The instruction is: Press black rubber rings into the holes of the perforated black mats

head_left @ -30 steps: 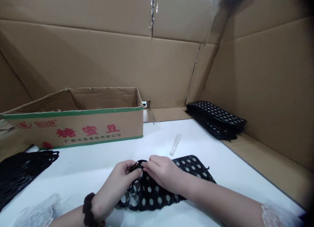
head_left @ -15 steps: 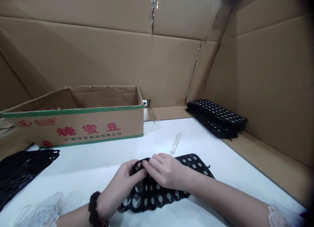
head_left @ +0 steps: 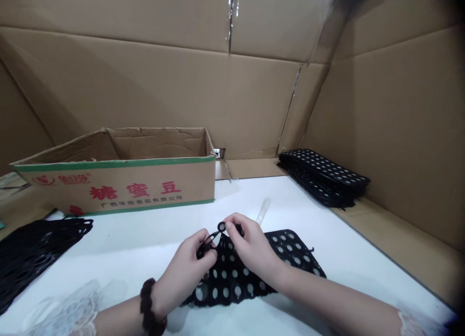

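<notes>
Left hand (head_left: 191, 258), right hand (head_left: 254, 248) both pinch mat (head_left: 232, 282) at upper edge, lower centre. Bench (head_left: 152, 234) shows between mat and box (head_left: 125, 200), left.

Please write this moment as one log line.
left hand: holds black sheet | right hand: pinches raised ring | clear strip: behind right hand

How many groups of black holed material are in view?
3: sheet at left hand and right hand; pile at far left; stack at back right. More may be hidden inside the box.
</notes>
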### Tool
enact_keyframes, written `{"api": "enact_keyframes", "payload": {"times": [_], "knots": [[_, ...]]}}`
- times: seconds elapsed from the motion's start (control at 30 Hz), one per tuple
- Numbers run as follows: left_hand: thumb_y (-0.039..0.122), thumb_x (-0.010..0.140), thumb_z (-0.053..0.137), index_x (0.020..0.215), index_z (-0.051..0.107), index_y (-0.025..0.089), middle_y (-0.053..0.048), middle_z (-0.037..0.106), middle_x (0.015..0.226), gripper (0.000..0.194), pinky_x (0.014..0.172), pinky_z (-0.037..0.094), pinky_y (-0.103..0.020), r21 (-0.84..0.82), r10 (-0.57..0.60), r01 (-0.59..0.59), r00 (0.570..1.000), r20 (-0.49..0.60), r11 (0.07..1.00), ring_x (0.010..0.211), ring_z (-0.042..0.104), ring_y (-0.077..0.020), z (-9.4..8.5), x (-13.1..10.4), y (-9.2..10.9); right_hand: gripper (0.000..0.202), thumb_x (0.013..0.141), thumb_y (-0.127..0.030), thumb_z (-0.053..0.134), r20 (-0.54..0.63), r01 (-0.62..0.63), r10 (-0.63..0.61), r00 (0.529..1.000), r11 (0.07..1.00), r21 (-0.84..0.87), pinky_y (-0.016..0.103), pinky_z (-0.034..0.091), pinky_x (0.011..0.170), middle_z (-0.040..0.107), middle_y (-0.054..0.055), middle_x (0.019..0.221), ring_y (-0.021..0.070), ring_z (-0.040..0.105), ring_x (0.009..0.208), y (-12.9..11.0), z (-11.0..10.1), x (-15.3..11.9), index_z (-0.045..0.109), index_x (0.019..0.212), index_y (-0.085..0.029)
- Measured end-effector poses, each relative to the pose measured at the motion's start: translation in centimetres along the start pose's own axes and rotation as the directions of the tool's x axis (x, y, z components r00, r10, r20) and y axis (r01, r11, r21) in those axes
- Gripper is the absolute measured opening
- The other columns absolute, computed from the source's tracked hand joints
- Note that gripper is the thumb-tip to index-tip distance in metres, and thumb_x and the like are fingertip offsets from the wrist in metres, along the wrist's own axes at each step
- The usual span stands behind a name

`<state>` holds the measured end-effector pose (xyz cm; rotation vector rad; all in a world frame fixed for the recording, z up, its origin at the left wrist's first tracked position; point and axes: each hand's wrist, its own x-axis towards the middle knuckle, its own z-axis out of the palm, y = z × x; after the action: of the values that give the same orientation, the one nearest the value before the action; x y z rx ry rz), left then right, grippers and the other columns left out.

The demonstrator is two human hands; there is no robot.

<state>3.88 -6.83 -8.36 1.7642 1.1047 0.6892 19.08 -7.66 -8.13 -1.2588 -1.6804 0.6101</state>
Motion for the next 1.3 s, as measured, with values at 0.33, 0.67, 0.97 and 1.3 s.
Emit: {"api": "enact_keyframes", "payload": {"times": [0.33, 0.67, 0.97, 1.3], "knots": [[0.035, 0.076, 0.045, 0.071, 0.043, 0.019, 0.003, 0.042, 0.067, 0.017, 0.062, 0.033, -0.023, -0.077, 0.021, -0.025, 0.998, -0.051, 0.997, 0.066, 0.04, -0.0139, -0.2, -0.4, -0.4, 0.021, 0.081, -0.037, 0.041, -0.429, -0.008, 0.097, 0.898, 0.979, 0.205, 0.02, 0.026, 0.042, 0.033, -0.005, 0.055, 0.008, 0.032, 0.046, 1.3, -7.7, 6.6, 0.041, 0.069, -0.019], [0.041, 0.078, 0.041, 0.07, 0.046, 0.018, 0.003, 0.044, 0.058, 0.025, 0.058, 0.034, -0.023, -0.174, -0.008, -0.012, 0.993, -0.118, 0.985, 0.058, 0.043, -0.0135, -0.5, -0.2, -1.1, 0.019, 0.086, -0.019, 0.032, -0.084, 0.171, -0.238, 0.968, 0.862, -0.478, 0.028, 0.037, 0.076, 0.056, 0.006, 0.08, 0.0152, 0.051, 0.08, -7.0, -0.6, 22.3, 0.049, 0.077, -0.015], [0.037, 0.078, 0.042, 0.07, 0.055, 0.016, -0.002, 0.059, 0.071, 0.025, 0.069, 0.038, -0.028, -0.059, 0.029, -0.039, 0.986, -0.164, 0.997, 0.072, 0.053, -0.0189, -1.6, 0.6, -1.5, 0.032, 0.089, -0.028, 0.028, 0.069, 0.335, -0.34, 0.938, 0.837, -0.431, 0.032, 0.035, 0.087, 0.057, 0.009, 0.105, 0.0182, 0.05, 0.101, -5.2, -0.5, 17.3, 0.055, 0.098, -0.013], [0.031, 0.077, 0.042, 0.08, 0.052, 0.016, -0.002, 0.057, 0.076, 0.018, 0.07, 0.04, -0.027, -0.197, 0.029, -0.053, 0.992, -0.125, 0.979, 0.075, 0.052, -0.0172, -1.3, 0.8, -1.6, 0.029, 0.082, -0.024, 0.044, 0.163, 0.373, -0.337, 0.927, 0.858, -0.353, 0.039, 0.036, 0.09, 0.053, 0.012, 0.111, 0.0212, 0.045, 0.107, -0.8, -1.7, 2.6, 0.049, 0.109, -0.016]]}}
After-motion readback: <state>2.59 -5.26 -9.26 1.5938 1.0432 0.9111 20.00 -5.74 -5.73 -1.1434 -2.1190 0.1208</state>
